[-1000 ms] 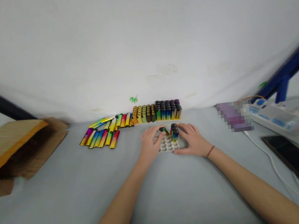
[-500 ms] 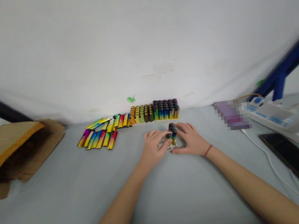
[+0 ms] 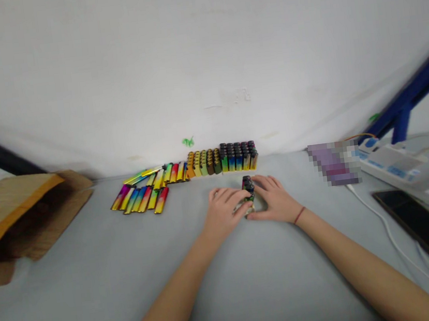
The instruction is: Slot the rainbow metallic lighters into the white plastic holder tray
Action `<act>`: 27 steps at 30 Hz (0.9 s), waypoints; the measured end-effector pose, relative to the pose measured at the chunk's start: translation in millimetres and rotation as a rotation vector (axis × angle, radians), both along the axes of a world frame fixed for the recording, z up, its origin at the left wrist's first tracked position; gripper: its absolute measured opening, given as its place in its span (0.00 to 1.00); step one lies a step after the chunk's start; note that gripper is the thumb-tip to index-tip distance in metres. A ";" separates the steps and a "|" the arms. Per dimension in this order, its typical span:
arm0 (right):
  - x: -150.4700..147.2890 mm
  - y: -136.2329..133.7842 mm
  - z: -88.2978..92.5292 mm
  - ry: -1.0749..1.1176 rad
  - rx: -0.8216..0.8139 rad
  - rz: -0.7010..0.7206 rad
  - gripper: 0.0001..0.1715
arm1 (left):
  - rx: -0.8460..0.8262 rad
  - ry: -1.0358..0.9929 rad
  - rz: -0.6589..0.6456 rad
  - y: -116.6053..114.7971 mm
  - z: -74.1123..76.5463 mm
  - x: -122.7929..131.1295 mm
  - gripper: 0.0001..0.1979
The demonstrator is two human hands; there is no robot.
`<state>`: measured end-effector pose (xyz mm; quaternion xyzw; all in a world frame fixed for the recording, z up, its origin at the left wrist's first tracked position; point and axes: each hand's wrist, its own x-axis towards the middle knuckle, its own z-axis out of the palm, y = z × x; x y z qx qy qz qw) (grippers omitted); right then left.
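My left hand (image 3: pixel 224 211) and my right hand (image 3: pixel 274 201) lie on the grey table, close together around a small white holder tray that is almost hidden under them. A few rainbow-coloured lighters with black tops (image 3: pixel 247 186) stand upright between the two hands. The left fingers curl over the tray and press on a lighter beside the standing ones. The right hand cups the tray's right side, fingers bent round it, a red string on its wrist.
A full block of upright lighters (image 3: pixel 222 159) stands at the wall, loose lighters (image 3: pixel 142 193) lie to its left. A cardboard box (image 3: pixel 14 216) sits far left. A power strip (image 3: pixel 399 169), a white cable and a black phone (image 3: pixel 426 228) lie at right.
The left hand has slid right across the tray with a lighter and now covers it, meeting the right hand at the standing lighters. The right hand has stayed put.
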<state>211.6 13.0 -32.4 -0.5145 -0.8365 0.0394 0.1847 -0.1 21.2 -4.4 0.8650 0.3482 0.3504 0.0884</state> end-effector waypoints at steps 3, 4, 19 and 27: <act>0.4 -0.2 -0.3 -0.003 0.003 0.002 0.50 | 0.051 0.026 -0.006 -0.7 2.5 -1.6 0.11; 0.6 -0.1 -0.6 -0.004 0.005 0.002 0.50 | 0.066 0.037 -0.010 -0.1 3.3 -3.0 0.11; 2.6 1.7 -3.8 -0.019 0.006 0.002 0.53 | -0.282 0.322 1.041 47.4 24.0 -105.3 0.20; 2.9 1.1 -6.8 -0.012 0.015 -0.005 0.52 | -0.383 0.437 0.967 45.3 19.6 -103.7 0.20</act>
